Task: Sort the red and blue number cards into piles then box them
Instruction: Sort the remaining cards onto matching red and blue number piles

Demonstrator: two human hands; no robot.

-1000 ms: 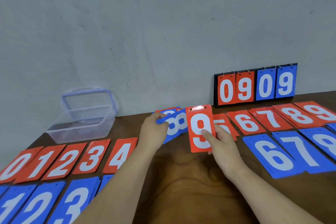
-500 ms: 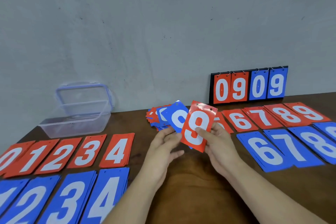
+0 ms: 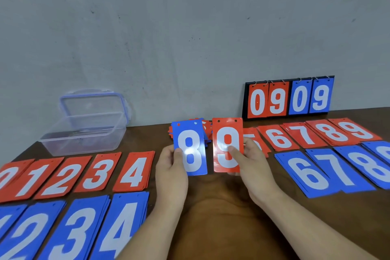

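My left hand (image 3: pixel 171 167) pinches a blue 8 card (image 3: pixel 190 150), held upright above the table's middle. Beside it my right hand (image 3: pixel 251 160) pinches a red 9 card (image 3: pixel 226 145), thumb across the digit. Behind both cards lies a loose mixed heap of red and blue cards (image 3: pixel 205 127). Red piles 0 to 4 (image 3: pixel 88 172) run along the left, with blue piles (image 3: pixel 84 228) in front of them. On the right lie red piles 5 to 9 (image 3: pixel 316 135) and blue piles 6 to 8 (image 3: pixel 329 172).
A clear plastic box (image 3: pixel 84 133) with its blue-rimmed lid leaning behind it stands at the back left by the wall. A black flip scoreboard (image 3: pixel 288 99) showing 0909 leans on the wall at the back right. The brown table (image 3: pixel 211 196) is bare between my forearms.
My left hand lifted a blue 8 card off the heap and turned it upright. The red 9 card in my right hand went from tilted to upright, and the two cards now sit side by side.
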